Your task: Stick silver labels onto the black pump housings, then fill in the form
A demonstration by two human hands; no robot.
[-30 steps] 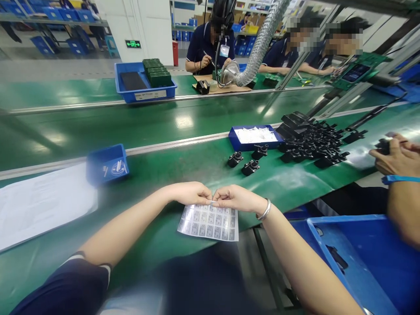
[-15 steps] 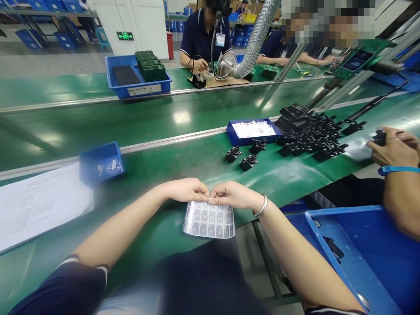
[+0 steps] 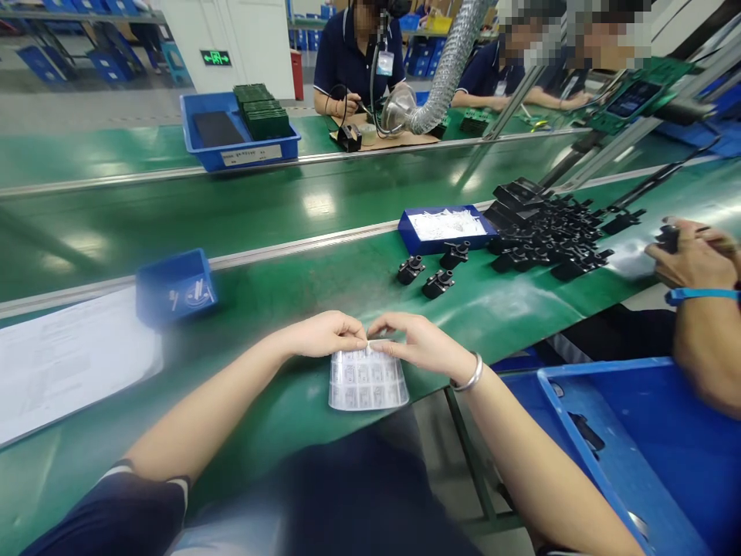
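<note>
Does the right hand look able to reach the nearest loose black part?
Probably yes: only bare green bench shows between the right hand and the black part. The hand is at the label sheet, though, and may have to leave it first.

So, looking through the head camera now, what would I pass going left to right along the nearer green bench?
White papers → small blue bin → sheet of labels → heap of black parts → a co-worker's hand at the right.
</note>
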